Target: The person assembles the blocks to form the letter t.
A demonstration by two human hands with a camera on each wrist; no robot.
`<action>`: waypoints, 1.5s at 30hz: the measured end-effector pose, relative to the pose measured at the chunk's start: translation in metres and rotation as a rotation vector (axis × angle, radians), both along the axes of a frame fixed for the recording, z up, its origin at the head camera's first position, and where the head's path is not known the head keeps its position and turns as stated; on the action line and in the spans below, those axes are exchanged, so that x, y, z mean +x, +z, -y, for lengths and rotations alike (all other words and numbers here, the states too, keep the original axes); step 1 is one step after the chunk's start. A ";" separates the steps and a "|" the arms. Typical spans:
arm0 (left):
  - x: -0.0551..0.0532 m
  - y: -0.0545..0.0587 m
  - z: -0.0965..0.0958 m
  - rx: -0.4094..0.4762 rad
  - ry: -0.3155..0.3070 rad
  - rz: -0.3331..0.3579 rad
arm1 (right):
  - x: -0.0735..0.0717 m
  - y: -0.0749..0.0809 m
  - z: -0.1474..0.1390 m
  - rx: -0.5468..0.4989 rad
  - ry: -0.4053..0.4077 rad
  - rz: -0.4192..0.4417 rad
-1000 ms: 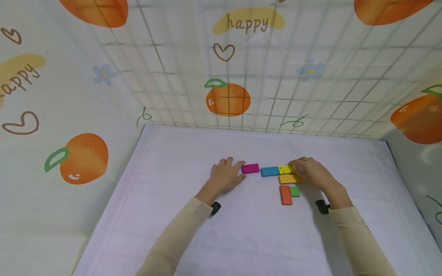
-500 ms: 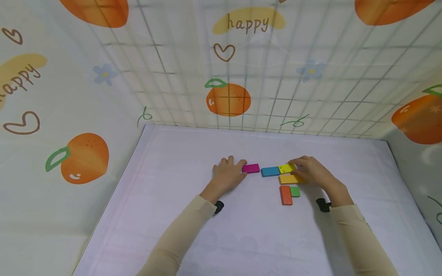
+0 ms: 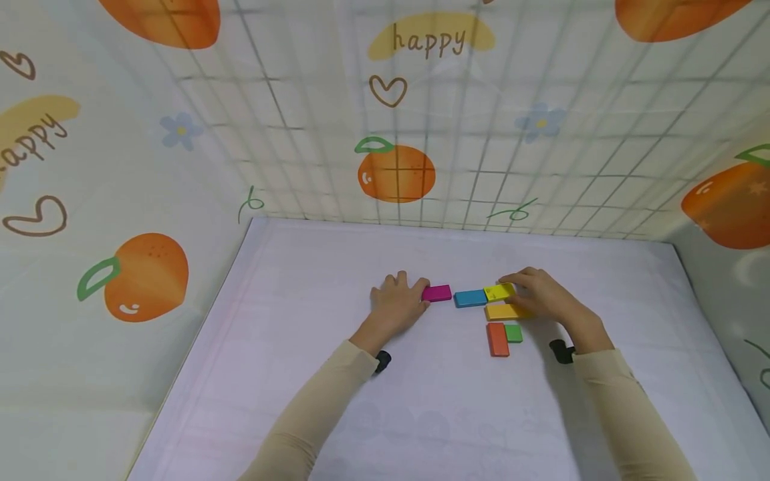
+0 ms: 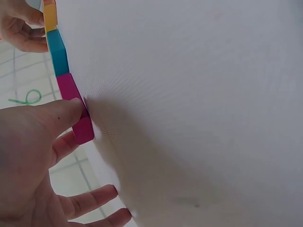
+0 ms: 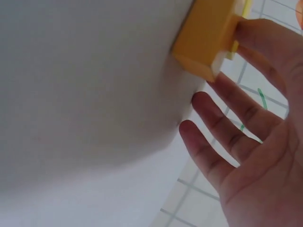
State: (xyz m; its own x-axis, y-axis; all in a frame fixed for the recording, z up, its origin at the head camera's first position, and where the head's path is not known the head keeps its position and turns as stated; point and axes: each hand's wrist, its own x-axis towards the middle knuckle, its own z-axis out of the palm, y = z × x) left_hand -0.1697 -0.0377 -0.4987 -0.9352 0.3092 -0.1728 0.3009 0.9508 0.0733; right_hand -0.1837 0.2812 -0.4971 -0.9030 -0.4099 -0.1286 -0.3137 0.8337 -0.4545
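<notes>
My left hand [image 3: 397, 306] pinches the left end of a magenta block [image 3: 438, 293] between thumb and index finger. In the left wrist view the thumb lies across the near side of the magenta block [image 4: 69, 87]. A blue block [image 3: 470, 298] lies just right of it, with a small gap in the head view. At the blue block's right end is a yellow block [image 3: 496, 292], pinched by the thumb and index finger of my right hand [image 3: 543, 294]. In front of that lies a longer amber block [image 3: 504, 312], its right end partly hidden by the right hand.
Nearer to me, a red-orange block [image 3: 497, 339] stands lengthwise beside a small green block [image 3: 514, 333]. All sit on a white table [image 3: 337, 267] whose back edge meets a printed cloth wall [image 3: 313, 167]. Dark wrist devices show at both cuffs.
My left hand has shifted slightly right, and its thumb and index finger have closed onto the magenta block. The right hand has moved only slightly; the yellow block's right end sits a little farther back.
</notes>
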 end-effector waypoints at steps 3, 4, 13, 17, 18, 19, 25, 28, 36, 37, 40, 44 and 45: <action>0.000 -0.001 0.000 0.002 -0.005 -0.010 | -0.001 0.001 0.001 0.012 -0.006 0.008; 0.000 -0.001 0.000 0.005 -0.006 -0.011 | -0.002 0.001 0.001 0.015 -0.005 0.007; 0.001 -0.001 0.002 0.035 -0.006 -0.026 | -0.001 -0.003 0.000 0.002 -0.027 0.010; 0.002 0.000 0.004 0.036 -0.012 -0.030 | 0.001 -0.002 -0.001 -0.009 -0.037 0.009; 0.002 0.000 0.004 0.038 -0.014 -0.030 | 0.002 -0.002 -0.001 -0.008 -0.043 0.010; 0.002 0.000 0.005 0.043 -0.017 -0.029 | 0.002 -0.001 0.000 -0.008 -0.049 0.008; 0.003 0.001 0.011 0.102 -0.030 -0.016 | 0.010 0.006 0.003 -0.024 -0.077 -0.001; 0.004 0.001 0.015 0.128 -0.032 -0.006 | 0.013 0.009 0.006 -0.047 -0.076 -0.004; 0.009 0.004 0.028 0.164 -0.024 -0.004 | 0.024 0.016 0.018 -0.072 -0.063 -0.038; 0.011 0.004 0.030 0.168 -0.020 -0.005 | 0.025 0.016 0.020 -0.074 -0.063 -0.043; 0.014 0.005 0.036 0.174 -0.008 -0.004 | 0.028 0.016 0.024 -0.076 -0.060 -0.058; 0.019 0.006 0.045 0.172 -0.005 -0.012 | 0.033 0.017 0.028 -0.075 -0.049 -0.094; 0.020 0.007 0.047 0.175 -0.006 -0.017 | 0.034 0.017 0.029 -0.076 -0.044 -0.111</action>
